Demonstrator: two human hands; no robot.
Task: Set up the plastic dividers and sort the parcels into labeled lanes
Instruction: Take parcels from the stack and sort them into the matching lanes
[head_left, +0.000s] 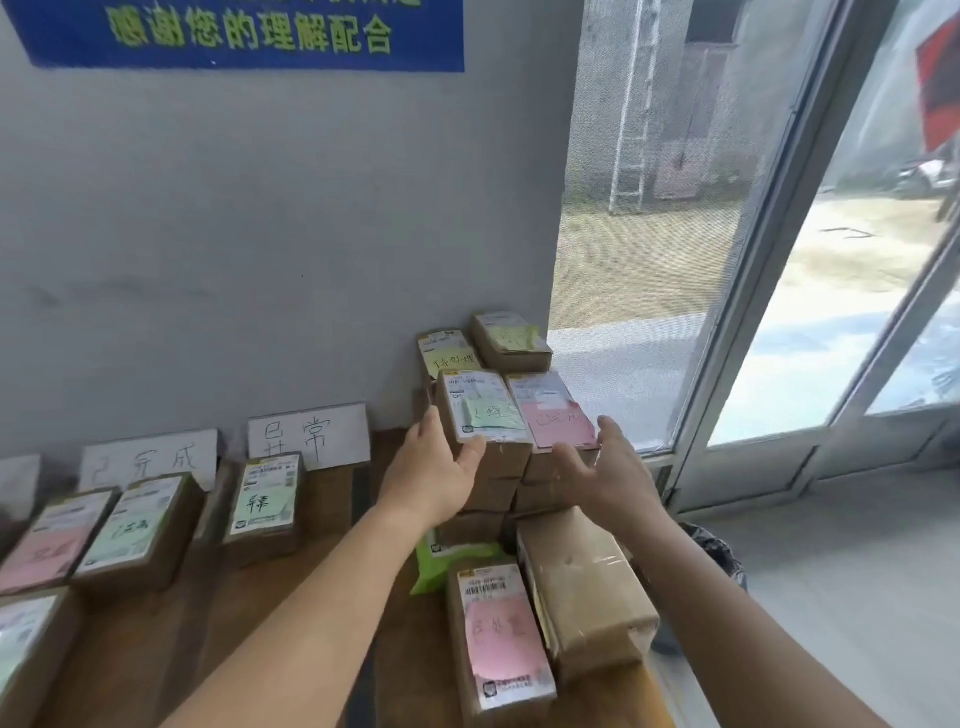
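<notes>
Brown cardboard parcels stand stacked at the table's far right. My left hand (436, 467) clasps the left side of the top parcel with a green note (483, 410), thumb over its near edge. My right hand (608, 467) hovers with fingers spread just right of the neighbouring top parcel with a pink note (556, 413). Two more parcels with green-yellow notes (511, 340) sit behind them. Against the wall lean white lane signs with handwritten characters (309, 436) (148, 460). In front of them lie a green-noted parcel (265, 499) and two side by side (98, 535).
Near me lie a pink-noted parcel (498, 639), a taped brown parcel (587, 587) and a green bag (441, 561). The wooden table (249, 623) ends at the right beside a glass door (779, 312). A dark bin (717, 561) stands on the floor.
</notes>
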